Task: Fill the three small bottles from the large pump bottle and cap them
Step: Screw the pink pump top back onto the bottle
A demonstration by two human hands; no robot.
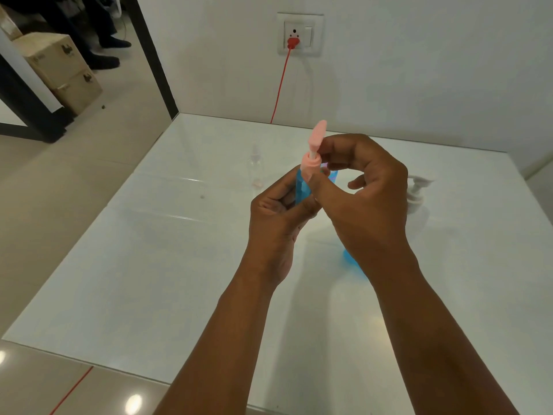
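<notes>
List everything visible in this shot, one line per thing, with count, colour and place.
Small blue translucent bottle with pink pump cap: one, blue and pink, held above the table centre.
Small clear plastic bottle: one, see-through with a pinkish base, standing left of the hands.
Large pump bottle with white pump head: one, pale, standing on the table's right, behind the right hand.
Blue object: one, mostly hidden under the right wrist; cannot tell what it is.
White glossy table: one.
Red cable with plug: one, in the wall socket.
Cardboard boxes: two stacked, brown, floor far left.
Left hand: grips the blue bottle's body.
Right hand: pinches the pink cap.
</notes>
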